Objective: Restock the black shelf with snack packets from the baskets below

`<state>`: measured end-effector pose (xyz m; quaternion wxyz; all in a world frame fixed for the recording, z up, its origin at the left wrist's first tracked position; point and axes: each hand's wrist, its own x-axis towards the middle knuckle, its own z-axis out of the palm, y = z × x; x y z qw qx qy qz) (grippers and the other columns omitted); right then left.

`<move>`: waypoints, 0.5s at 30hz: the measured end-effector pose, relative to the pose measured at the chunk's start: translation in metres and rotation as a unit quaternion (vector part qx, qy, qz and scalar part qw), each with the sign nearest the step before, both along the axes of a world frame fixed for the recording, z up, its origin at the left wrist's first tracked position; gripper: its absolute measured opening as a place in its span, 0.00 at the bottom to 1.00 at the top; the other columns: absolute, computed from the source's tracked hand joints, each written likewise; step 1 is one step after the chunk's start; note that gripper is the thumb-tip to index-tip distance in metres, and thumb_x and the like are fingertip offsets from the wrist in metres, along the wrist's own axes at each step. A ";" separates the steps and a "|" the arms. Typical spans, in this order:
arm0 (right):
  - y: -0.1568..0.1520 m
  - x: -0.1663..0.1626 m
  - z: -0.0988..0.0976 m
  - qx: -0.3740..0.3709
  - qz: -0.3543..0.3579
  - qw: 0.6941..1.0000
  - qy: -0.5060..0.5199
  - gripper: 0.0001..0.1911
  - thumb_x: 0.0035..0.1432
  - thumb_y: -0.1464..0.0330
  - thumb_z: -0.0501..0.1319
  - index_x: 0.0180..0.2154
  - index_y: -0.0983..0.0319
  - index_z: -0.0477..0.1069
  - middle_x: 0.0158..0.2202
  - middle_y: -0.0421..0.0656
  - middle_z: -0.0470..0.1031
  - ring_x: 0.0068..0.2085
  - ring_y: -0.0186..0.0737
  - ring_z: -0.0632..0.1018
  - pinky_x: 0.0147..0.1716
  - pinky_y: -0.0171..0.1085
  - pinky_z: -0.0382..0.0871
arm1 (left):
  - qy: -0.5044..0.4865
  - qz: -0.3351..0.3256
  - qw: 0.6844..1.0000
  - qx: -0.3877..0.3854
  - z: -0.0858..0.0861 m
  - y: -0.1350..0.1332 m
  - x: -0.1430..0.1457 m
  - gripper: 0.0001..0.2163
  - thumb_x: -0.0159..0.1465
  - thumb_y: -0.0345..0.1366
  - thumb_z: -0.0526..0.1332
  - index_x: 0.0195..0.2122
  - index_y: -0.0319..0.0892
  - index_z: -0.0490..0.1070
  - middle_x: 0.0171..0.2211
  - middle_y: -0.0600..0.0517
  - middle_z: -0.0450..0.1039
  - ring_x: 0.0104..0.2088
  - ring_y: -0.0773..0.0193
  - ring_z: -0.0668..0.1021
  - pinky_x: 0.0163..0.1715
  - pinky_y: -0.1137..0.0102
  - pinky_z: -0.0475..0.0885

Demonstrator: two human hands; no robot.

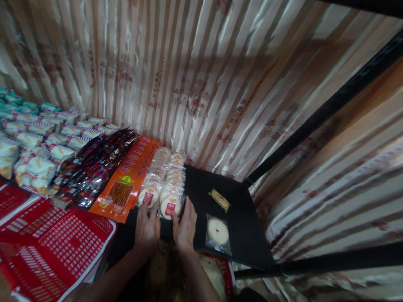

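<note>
Two rows of clear packets with round pale cakes lie on a black shelf. My left hand rests at the front of the left row, fingers stretched out flat. My right hand lies flat against the right side of the front packet, fingers extended. Neither hand grips anything. A single round-cake packet lies apart to the right of my right hand. A small yellow wrapped snack lies further back on the shelf.
Orange snack packs, dark red packs and white and green packs fill the shelf to the left. Red perforated baskets stand at the lower left. Striped shiny fabric covers the back and right walls.
</note>
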<state>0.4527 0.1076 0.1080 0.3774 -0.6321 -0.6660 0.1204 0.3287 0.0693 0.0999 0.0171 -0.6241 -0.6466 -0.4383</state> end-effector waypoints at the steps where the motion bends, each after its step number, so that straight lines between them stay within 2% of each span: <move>1: -0.002 -0.001 -0.003 0.019 0.010 1.000 -0.017 0.31 0.57 0.63 0.53 0.61 0.65 0.53 0.61 0.54 0.56 0.60 0.52 0.59 0.55 0.50 0.57 | 0.005 0.019 1.000 -0.001 0.003 0.001 -0.003 0.19 0.62 0.28 0.50 0.55 0.35 0.61 0.57 0.37 0.55 0.58 0.50 0.60 0.54 0.53 0.61; 3: -0.004 -0.003 -0.008 0.034 0.038 0.998 -0.045 0.30 0.58 0.64 0.52 0.61 0.64 0.54 0.64 0.53 0.48 0.62 0.52 0.53 0.57 0.51 0.54 | 0.016 0.047 0.999 -0.013 0.006 0.005 -0.009 0.19 0.62 0.29 0.50 0.55 0.34 0.60 0.57 0.36 0.54 0.58 0.48 0.59 0.54 0.52 0.61; 6: -0.003 -0.006 -0.014 0.029 0.060 0.996 -0.064 0.28 0.59 0.65 0.51 0.61 0.63 0.54 0.66 0.51 0.44 0.63 0.51 0.51 0.58 0.50 0.53 | 0.026 0.059 0.998 -0.026 0.005 0.012 -0.015 0.19 0.62 0.29 0.50 0.54 0.33 0.61 0.56 0.36 0.56 0.58 0.49 0.60 0.54 0.54 0.62; 11: 0.003 -0.009 -0.016 0.018 0.066 0.995 -0.077 0.29 0.60 0.66 0.50 0.62 0.63 0.51 0.64 0.52 0.51 0.63 0.49 0.54 0.57 0.49 0.56 | 0.037 0.054 0.997 -0.028 -0.001 0.018 -0.018 0.18 0.62 0.28 0.50 0.53 0.32 0.62 0.54 0.36 0.59 0.57 0.50 0.61 0.54 0.53 0.62; 15: 0.004 -0.010 -0.012 0.009 0.060 0.994 -0.091 0.28 0.61 0.66 0.48 0.62 0.63 0.50 0.62 0.52 0.56 0.62 0.47 0.57 0.55 0.47 0.58 | 0.026 0.050 0.998 -0.004 -0.007 0.020 -0.018 0.19 0.62 0.27 0.49 0.55 0.35 0.61 0.54 0.38 0.59 0.57 0.50 0.61 0.54 0.53 0.62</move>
